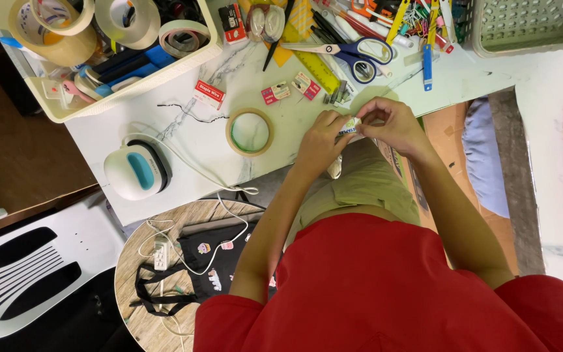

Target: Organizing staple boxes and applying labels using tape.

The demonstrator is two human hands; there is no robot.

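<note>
Head view. You hold a small white packet (348, 126) between both hands at the near edge of the bench (184, 140), just above your lap. Your left hand (320, 140) pinches its left end, the grip closed on it; your right hand (392, 120) curls over the right end, fingertips (365, 117) pressed to the top edge, the grip likewise clamped on the packet.

Risk, in my judgement: the packet hangs past the bench edge, so if either pinch slips it drops into your lap or to the floor. Both grips are narrow fingertip holds on a small thing; a sharp pull could tear it unevenly or scatter whatever is inside.

A second hazard sits near your knuckles: loose metal clips (338, 95) and scissors (353, 53) lie just beyond your hands, and a jerk forward would knock them.

Condition of the packet: small, flat, mostly white with some coloured print, largely hidden by your fingers. You cannot tell from this view whether it is opened or sealed.

A tape roll (249, 132) lies flat to your left, apart from both hands.
</note>
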